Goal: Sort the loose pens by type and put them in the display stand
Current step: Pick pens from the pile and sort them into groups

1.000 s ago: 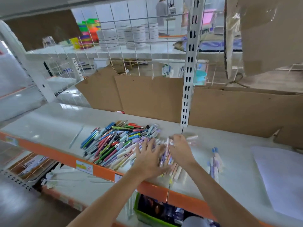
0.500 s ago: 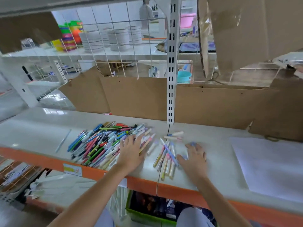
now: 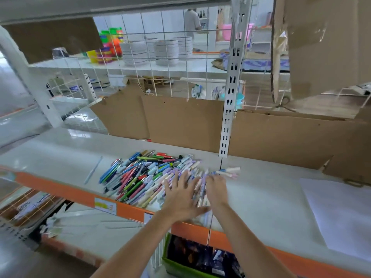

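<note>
A long white shelf [image 3: 60, 157] with an orange front edge fills the view. Brown cardboard sheets [image 3: 180, 121] stand along the back of the shelf. A white paper sheet [image 3: 341, 213] lies at the shelf's right end. A heap of loose pens [image 3: 140, 175] lies mid-shelf. The left hand [image 3: 180, 199] rests flat on the heap's right side, fingers spread wide. The right hand [image 3: 216, 189] lies just beside it on pale pens; its grip is blurred.
</note>
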Available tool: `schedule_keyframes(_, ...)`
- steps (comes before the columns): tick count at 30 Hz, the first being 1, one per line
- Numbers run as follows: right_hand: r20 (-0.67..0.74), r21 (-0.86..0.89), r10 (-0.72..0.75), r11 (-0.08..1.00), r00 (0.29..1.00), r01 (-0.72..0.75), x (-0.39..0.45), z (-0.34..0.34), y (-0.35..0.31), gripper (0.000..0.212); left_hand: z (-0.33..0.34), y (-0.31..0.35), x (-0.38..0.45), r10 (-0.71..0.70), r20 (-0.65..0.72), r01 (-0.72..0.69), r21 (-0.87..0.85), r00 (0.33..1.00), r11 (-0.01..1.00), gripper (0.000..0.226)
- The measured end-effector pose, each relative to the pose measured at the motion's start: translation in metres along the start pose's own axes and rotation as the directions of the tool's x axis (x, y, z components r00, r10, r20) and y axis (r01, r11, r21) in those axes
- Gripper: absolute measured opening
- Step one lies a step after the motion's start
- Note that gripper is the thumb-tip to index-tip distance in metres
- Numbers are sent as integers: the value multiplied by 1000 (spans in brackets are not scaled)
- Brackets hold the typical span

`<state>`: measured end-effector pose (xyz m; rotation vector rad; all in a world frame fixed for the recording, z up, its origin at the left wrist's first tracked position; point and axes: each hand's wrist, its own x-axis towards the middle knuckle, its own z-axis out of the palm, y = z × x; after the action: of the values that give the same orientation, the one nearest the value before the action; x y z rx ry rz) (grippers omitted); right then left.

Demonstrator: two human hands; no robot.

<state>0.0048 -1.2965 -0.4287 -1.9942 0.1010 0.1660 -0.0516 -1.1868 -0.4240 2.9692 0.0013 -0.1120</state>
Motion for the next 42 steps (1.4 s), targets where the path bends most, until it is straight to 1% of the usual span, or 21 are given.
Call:
schedule_keyframes(1, 31, 39, 0, 999, 1000, -1, 1, -3, -2, 17, 1, 0, 1, 14, 21, -15, 35, 1000, 999, 96)
schedule_keyframes(3, 83, 92, -25, 996, 996, 18, -1, -7, -9, 24, 4, 2, 2, 29, 24, -30, 42, 999, 999, 95)
schedule_keyframes(4, 113, 72, -56, 996, 992, 48, -2, -10, -12, 24, 5, 4, 3, 28, 7, -28, 28, 1000, 999, 93)
schedule_keyframes(6, 221, -48, -79, 995, 972, 92, 1, -15, -16, 26, 5, 8, 5, 28, -39, -28, 3, 999, 1000, 84)
schedule_keyframes(8, 253, -243, -148, 947, 956, 210, 7, -24, -14, 30, 3, 6, 7, 33, -75, -33, -1, 997, 999, 71)
schedule_keyframes(11, 196, -507, -229, 809, 954, 298, 31, -43, -3, 39, 3, -7, 13, 61, -152, -62, 2, 986, 998, 51)
schedule_keyframes(13, 136, -613, -249, 739, 959, 279, 47, -55, 6, 44, 3, -17, 16, 79, -197, -77, 17, 977, 997, 44)
schedule_keyframes(15, 104, -639, -187, 740, 977, 210, 56, -67, 13, 49, 4, -26, 20, 82, -210, -77, 31, 974, 997, 43)
schedule_keyframes(17, 104, -648, -152, 739, 983, 183, 58, -73, 19, 49, 3, -31, 20, 72, -255, -72, 7, 964, 997, 43)
schedule_keyframes(20, 75, -743, -255, 630, 964, 225, 50, -66, 24, 41, 3, -38, 23, 14, -336, -21, -16, 942, 1000, 50)
schedule_keyframes(22, 63, -734, -267, 640, 962, 226, 43, -51, 21, 38, 3, -39, 24, -39, -340, 38, -9, 940, 999, 47)
schedule_keyframes(25, 112, -622, -243, 739, 964, 258, 38, -18, 11, 36, 0, -39, 24, -128, -303, 111, -74, 944, 991, 44)
schedule_keyframes(27, 175, -533, -201, 804, 964, 264, 35, 2, 0, 34, -5, -42, 21, -155, -322, 105, -167, 934, 980, 50)
schedule_keyframes(29, 221, -468, -165, 846, 961, 253, 32, 14, -9, 32, -8, -52, 23, -175, -335, 101, -228, 926, 968, 65)
schedule_keyframes(31, 238, -470, -171, 841, 956, 267, 30, 15, -13, 34, -12, -62, 28, -187, -349, 115, -216, 918, 970, 77)
schedule_keyframes(32, 234, -472, -180, 838, 955, 273, 27, 13, -14, 35, -14, -66, 31, -190, -359, 129, -188, 914, 974, 78)
schedule_keyframes(34, 217, -454, -196, 847, 956, 277, 21, 4, -13, 34, -17, -72, 37, -176, -341, 155, -88, 923, 984, 66)
schedule_keyframes(36, 205, -440, -209, 853, 956, 280, 16, -7, -9, 34, -20, -74, 41, -182, -257, 177, -42, 949, 983, 55)
schedule_keyframes(38, 199, -445, -199, 854, 960, 269, 10, -14, -3, 33, -23, -73, 39, -228, -224, 201, -134, 948, 970, 54)
schedule_keyframes(40, 180, -430, -186, 868, 966, 247, 3, -16, 3, 29, -24, -71, 29, -258, -280, 196, -232, 924, 953, 56)
schedule_keyframes(42, 185, -409, -162, 884, 969, 226, -3, -12, 2, 26, -20, -62, 10, -229, -312, 151, -255, 922, 955, 62)
